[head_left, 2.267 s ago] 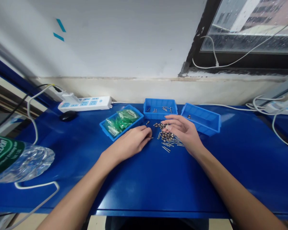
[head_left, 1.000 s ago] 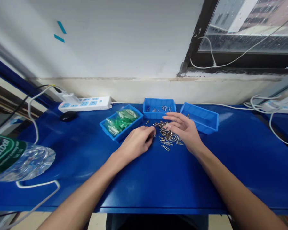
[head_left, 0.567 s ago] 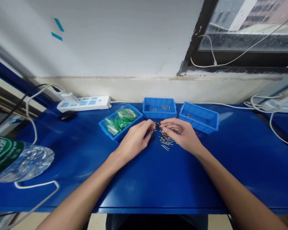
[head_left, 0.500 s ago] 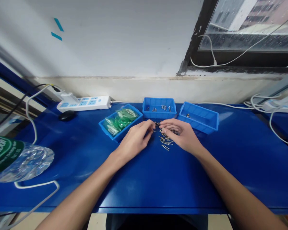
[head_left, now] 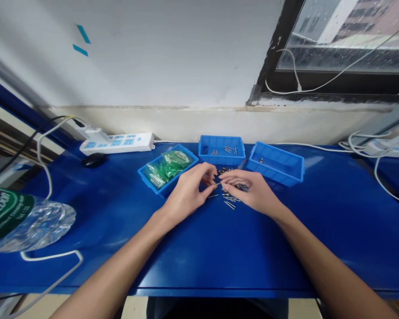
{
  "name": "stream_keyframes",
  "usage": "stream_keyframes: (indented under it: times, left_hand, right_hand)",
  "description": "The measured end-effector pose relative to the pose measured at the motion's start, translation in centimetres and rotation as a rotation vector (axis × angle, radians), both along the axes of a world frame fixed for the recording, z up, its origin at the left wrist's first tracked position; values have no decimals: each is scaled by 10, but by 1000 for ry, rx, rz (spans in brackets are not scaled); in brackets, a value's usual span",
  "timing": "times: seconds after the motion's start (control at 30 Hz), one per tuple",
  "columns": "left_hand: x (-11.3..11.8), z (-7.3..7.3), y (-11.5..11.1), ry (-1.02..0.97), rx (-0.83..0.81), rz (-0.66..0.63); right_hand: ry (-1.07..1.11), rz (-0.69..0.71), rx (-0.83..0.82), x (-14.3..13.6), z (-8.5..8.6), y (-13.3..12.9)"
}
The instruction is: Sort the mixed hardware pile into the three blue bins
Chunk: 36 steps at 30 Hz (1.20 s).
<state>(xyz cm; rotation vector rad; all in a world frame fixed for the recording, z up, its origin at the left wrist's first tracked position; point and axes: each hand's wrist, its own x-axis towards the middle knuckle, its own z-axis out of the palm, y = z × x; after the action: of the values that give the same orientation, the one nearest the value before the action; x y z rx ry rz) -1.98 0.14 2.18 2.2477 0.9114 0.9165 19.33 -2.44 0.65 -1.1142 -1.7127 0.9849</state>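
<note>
A pale wall [head_left: 173, 57] fills the back, above a glossy blue table [head_left: 236, 252] that stretches across the whole width. A dark-framed window [head_left: 346, 40], spotted with drops, takes the upper right corner. A clear bottle with a green label [head_left: 49, 226] juts in from the left edge. The left hand [head_left: 191, 188] and the right hand [head_left: 252, 188] come together over the middle of the table, both curled, thumbs bent toward the fingers; how firmly either one is closed I cannot tell. A white power strip [head_left: 119, 144] lies at the back left. Three blue bins stand in a row beyond the hands: the left bin [head_left: 148, 181] holds green and clear plastic bags [head_left: 169, 168], the middle bin [head_left: 219, 159] a few screws, and the right bin [head_left: 279, 175] a small metal piece near its left end. Under and beside the right hand spreads a pile of screws [head_left: 232, 198], silvery and brownish. A black mouse [head_left: 94, 160] sits before the power strip. Smallest are two single pieces: a loose screw [head_left: 213, 196] on the table just below the left thumb, and a slim screw [head_left: 218, 183] between the two hands' fingertips, too tiny to show which grips it.
</note>
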Motion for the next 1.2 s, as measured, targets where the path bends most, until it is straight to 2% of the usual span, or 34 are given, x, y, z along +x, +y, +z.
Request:
stream_keyframes:
  times: [0.17,0.3,0.47,0.53,0.73,1.03,1.2]
  left_hand:
    - [2,6,-2,-114,-109,-23]
    - [-1,10,-2,-88,-148,-50]
    - [-12,10,3,317,-28,-97]
    - [-15,7,5,404,-14,-125]
    - [-15,-1,9,428,-26,-176]
    - [-11,5,2,456,-2,-137]
    - [-9,2,-1,521,-3,-169]
  right_hand:
    - [138,74,-197,0,2,-1]
    - [167,107,-302,3,5,0]
    - [312,-63,-212,4,6,3]
    - [405,-90,-169,3,6,4]
    - [394,-59,-168,6,8,6]
    - [459,-94,-184,6,4,6]
    - [457,-89,-192,6,9,3]
